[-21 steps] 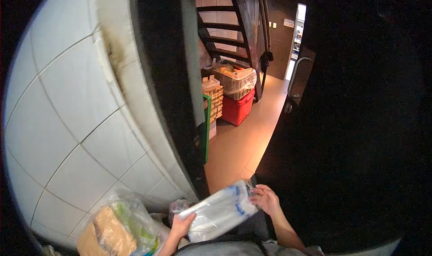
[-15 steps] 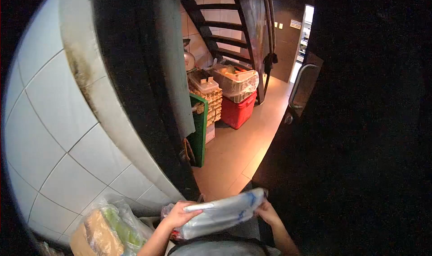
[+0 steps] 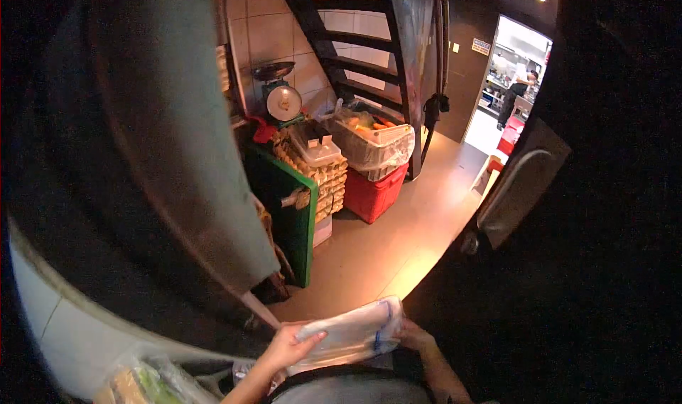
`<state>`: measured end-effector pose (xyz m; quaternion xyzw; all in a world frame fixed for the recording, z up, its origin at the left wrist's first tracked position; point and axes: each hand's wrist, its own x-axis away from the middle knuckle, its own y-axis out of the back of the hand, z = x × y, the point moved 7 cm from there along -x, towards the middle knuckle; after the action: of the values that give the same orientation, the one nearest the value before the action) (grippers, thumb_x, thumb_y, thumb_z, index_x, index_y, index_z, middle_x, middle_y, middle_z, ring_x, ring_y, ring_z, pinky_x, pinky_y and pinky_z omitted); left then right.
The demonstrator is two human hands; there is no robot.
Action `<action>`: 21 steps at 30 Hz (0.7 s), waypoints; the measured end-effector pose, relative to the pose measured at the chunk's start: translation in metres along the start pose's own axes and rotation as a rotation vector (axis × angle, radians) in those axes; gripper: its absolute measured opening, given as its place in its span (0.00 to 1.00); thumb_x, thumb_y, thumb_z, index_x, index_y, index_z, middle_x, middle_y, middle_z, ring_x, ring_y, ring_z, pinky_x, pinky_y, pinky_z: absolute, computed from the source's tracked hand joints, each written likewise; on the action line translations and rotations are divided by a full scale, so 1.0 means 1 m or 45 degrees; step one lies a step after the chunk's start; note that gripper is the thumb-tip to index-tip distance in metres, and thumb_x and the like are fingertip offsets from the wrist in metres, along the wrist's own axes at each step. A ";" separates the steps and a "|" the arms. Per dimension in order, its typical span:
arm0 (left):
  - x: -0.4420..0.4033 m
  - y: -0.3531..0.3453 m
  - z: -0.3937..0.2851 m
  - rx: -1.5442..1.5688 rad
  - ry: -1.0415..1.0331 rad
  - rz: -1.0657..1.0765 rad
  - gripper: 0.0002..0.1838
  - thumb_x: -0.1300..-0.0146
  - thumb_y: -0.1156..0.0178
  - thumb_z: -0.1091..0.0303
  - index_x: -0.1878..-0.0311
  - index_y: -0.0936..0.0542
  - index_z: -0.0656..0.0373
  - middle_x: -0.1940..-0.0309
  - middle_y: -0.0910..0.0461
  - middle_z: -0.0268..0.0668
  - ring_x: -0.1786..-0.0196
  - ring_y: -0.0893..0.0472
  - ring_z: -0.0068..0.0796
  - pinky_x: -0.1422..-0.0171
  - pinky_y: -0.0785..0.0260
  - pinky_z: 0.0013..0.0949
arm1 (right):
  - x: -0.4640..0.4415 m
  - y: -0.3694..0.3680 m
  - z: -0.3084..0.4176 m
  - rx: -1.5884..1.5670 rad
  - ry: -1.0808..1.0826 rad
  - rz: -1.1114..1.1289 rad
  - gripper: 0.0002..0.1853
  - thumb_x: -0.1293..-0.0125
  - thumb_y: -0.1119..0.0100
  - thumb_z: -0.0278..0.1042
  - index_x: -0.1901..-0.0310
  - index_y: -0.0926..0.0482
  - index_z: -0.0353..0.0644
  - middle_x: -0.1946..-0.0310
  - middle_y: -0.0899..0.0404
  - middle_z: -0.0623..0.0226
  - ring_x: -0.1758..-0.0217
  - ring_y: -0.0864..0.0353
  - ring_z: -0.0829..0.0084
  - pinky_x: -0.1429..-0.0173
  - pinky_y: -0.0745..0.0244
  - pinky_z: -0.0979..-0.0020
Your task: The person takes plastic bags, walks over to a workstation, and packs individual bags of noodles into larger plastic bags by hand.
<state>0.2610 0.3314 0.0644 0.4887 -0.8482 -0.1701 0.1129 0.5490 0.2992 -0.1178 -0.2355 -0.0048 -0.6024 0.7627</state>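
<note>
our left grip [image 3: 293,346] is closed on one end of a clear plastic pack [image 3: 344,336] with some blue on it. our right grip [image 3: 418,336] is at the other end; it is dim there, so we cannot tell if it pinches or just touches. the pack is in front of us, between both grips. low on our left is a clear bag [image 3: 162,384]. farther out, we see a green board [image 3: 311,241] beside stacked bumpy trays [image 3: 331,187], then a red bin [image 3: 376,198] under a crate [image 3: 373,141], near dark stairs [image 3: 357,43].
</note>
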 end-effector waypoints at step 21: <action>-0.325 0.085 0.060 -0.123 -0.230 -0.438 0.16 0.36 0.40 0.64 0.49 0.20 0.63 0.58 0.19 0.42 0.64 0.24 0.30 0.55 0.30 0.33 | -0.423 0.101 0.157 -0.216 -0.347 0.724 0.18 0.37 0.37 0.32 0.46 0.24 0.43 0.56 0.19 0.72 0.57 0.21 0.78 0.52 0.25 0.73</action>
<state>0.3338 0.6634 0.0351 0.6033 -0.7497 -0.2704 0.0290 0.5694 0.7608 -0.1370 -0.3686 0.0094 -0.3263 0.8704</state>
